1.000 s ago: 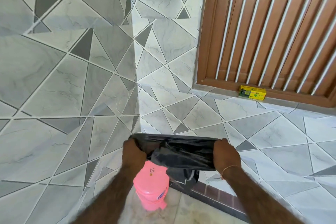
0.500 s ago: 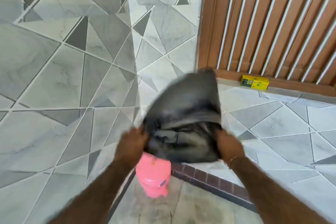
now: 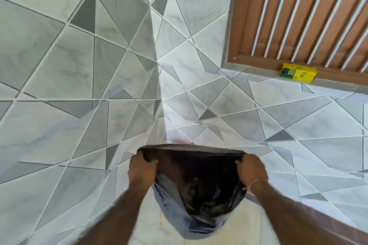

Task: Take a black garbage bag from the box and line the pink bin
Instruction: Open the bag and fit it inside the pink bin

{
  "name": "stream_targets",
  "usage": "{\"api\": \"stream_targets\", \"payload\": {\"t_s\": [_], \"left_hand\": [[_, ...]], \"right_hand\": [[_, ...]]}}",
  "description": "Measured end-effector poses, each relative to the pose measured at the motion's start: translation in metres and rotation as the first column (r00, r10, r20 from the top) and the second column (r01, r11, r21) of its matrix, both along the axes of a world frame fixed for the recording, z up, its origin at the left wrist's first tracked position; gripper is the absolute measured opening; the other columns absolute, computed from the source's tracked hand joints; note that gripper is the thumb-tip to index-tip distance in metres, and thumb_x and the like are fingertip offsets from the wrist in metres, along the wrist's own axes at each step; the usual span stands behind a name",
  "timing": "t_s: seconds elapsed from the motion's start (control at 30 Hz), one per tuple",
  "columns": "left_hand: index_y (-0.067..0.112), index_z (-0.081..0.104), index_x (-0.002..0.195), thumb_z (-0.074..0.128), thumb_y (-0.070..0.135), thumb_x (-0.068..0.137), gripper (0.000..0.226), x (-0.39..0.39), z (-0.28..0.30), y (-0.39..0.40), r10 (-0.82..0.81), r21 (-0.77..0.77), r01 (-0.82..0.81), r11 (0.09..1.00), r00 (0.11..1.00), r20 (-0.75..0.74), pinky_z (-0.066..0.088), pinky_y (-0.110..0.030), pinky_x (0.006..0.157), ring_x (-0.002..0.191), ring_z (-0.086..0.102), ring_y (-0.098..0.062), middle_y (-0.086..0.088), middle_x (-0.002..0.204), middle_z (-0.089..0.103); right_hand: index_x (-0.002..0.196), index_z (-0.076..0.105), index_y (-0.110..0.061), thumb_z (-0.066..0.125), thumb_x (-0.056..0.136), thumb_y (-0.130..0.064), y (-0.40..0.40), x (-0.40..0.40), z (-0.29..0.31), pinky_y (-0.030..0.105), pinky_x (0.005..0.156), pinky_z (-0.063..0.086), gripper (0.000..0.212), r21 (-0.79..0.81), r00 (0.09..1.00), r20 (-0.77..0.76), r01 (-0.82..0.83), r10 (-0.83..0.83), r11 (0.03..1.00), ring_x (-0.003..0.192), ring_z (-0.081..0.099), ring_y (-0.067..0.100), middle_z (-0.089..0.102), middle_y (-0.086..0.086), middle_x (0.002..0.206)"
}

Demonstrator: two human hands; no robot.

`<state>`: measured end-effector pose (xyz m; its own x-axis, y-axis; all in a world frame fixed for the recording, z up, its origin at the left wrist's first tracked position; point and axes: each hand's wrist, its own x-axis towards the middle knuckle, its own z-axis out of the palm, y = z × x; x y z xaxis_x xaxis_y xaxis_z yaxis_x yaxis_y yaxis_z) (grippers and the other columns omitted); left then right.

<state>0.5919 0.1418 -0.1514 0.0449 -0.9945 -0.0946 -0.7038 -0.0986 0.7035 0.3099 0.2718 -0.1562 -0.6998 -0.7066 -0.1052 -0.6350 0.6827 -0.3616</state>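
Fingers (image 3: 148, 160) of the left hand (image 3: 141, 171) and right hand (image 3: 251, 171) were curled tight on opposite sides of the black garbage bag (image 3: 197, 185) rim, holding its mouth stretched wide.

A tiled corner of a home, likely a bathroom or wash area: grey marbled tile walls (image 3: 83, 69) meet at a corner beside a barred wooden window (image 3: 298, 14), a small yellow box (image 3: 298, 72) on its ledge.
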Motion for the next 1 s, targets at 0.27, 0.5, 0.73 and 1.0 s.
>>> {"api": "stream_targets", "payload": {"t_s": [0.27, 0.5, 0.73, 1.0], "left_hand": [[0.03, 0.053, 0.109, 0.04, 0.032, 0.086, 0.026, 0.003, -0.022, 0.017, -0.318, -0.053, 0.371, 0.927, 0.854, 0.411, 0.052, -0.041, 0.082, 0.1, 0.06, -0.028, 0.0, 0.11, 0.061], [0.013, 0.068, 0.091, 0.051, 0.007, 0.071, 0.027, 0.017, -0.009, -0.013, 0.048, -0.065, -0.027, 0.998, 0.941, 0.334, 0.06, -0.042, 0.072, 0.082, 0.068, -0.035, -0.009, 0.09, 0.068], [0.01, 0.045, 0.125, 0.053, -0.004, 0.071, 0.056, 0.043, -0.005, -0.074, 0.225, 0.018, -0.227, 0.974, 0.972, 0.073, 0.052, -0.048, 0.092, 0.098, 0.057, -0.047, -0.021, 0.116, 0.047], [0.022, 0.034, 0.132, 0.048, 0.01, 0.084, 0.051, 0.081, -0.031, -0.135, 0.046, 0.068, -0.083, 0.994, 0.9, 0.433, 0.048, -0.054, 0.087, 0.104, 0.057, -0.046, -0.016, 0.12, 0.047]], "right_hand": [[0.128, 0.047, -0.005, 0.05, 0.079, 0.001, -0.012, -0.018, 0.007, 0.045, 0.096, 0.047, 0.05, -0.122, 0.988, 0.153, 0.021, -0.002, 0.992, 0.11, 0.058, 0.045, 0.051, 0.021, 0.128], [0.147, 0.026, -0.02, 0.047, 0.085, -0.006, -0.059, -0.01, 0.016, 0.047, 0.103, 0.042, 0.066, -0.205, 0.96, 0.251, -0.07, 0.121, 0.976, 0.118, 0.054, 0.044, 0.051, 0.021, 0.135], [0.148, 0.019, -0.029, 0.057, 0.08, -0.011, -0.14, 0.031, -0.006, 0.048, 0.103, 0.046, 0.08, -0.213, 0.912, 0.345, -0.155, 0.223, 0.965, 0.116, 0.057, 0.043, 0.059, 0.018, 0.13], [0.143, 0.025, -0.031, 0.055, 0.083, -0.025, -0.214, 0.043, -0.03, 0.051, 0.095, 0.051, 0.068, -0.131, 0.945, 0.204, -0.234, 0.257, 0.963, 0.106, 0.062, 0.042, 0.062, 0.018, 0.118]]}}
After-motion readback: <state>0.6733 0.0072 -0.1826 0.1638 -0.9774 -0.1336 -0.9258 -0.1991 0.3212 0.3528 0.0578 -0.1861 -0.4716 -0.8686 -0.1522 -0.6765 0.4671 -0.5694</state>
